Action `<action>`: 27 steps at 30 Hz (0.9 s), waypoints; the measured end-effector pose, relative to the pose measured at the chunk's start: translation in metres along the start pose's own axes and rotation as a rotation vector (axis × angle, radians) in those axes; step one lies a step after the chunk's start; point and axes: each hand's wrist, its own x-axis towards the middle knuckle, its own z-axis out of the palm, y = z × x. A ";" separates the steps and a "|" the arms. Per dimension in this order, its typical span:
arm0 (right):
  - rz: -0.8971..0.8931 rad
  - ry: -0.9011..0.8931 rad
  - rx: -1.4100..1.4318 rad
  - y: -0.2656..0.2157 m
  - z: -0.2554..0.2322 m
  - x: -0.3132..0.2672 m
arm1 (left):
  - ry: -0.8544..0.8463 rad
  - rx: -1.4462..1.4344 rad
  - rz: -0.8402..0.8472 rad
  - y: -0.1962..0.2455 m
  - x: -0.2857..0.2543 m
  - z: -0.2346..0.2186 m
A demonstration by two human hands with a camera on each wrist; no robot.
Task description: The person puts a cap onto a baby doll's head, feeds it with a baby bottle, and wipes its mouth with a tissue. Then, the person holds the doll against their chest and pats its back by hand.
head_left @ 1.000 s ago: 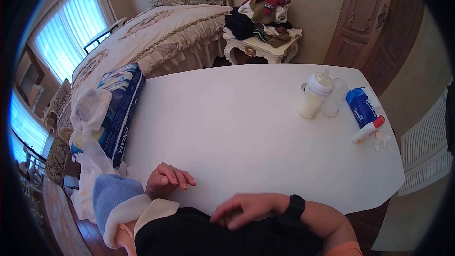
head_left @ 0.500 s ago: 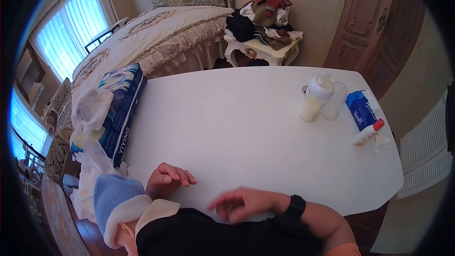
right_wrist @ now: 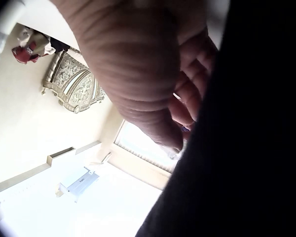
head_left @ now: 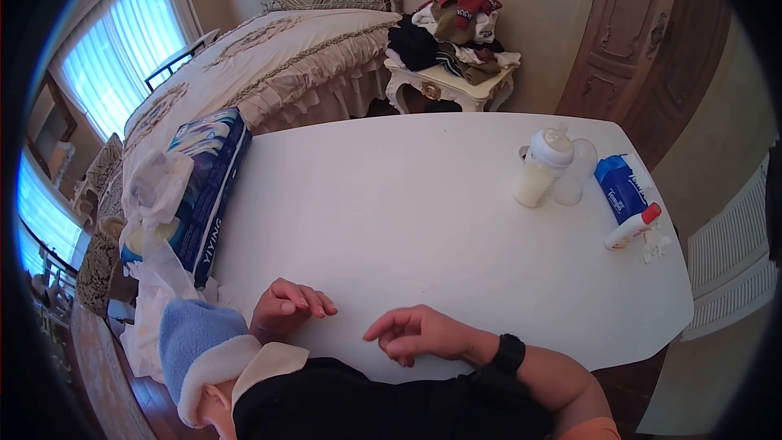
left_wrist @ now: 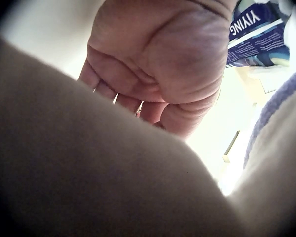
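A baby-like figure lies across the front of the person's body, in a blue fleece hat with a white brim, a cream collar and a black garment. Beside the hat, the left hand emerges past the head, fingers loosely bent and holding nothing. Its palm faces the camera in the left wrist view, the fingertips hidden behind a forearm-like pale shape. The right hand, with a black band on its wrist, hovers just beyond the black garment, its fingers relaxed and bare of any object. The face is mostly out of view.
On the white table stand a milk-filled baby bottle, a clear cap, a blue tissue pack and a red-capped bottle. A blue YIYING package and plastic bag lie at the left.
The right hand has lifted from against the black garment and moved outward over the table side. The left hand and the blue hat have stayed in place.
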 end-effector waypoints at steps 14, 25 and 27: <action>-0.020 -0.187 -0.148 -0.003 0.006 -0.001 | -0.008 -0.010 0.005 0.000 0.001 0.001; -0.291 -0.338 -0.181 0.004 0.012 0.000 | -0.016 0.007 0.024 -0.001 -0.001 -0.001; -0.058 -0.552 -0.499 0.006 0.025 -0.005 | -0.013 0.012 0.031 -0.001 -0.001 -0.001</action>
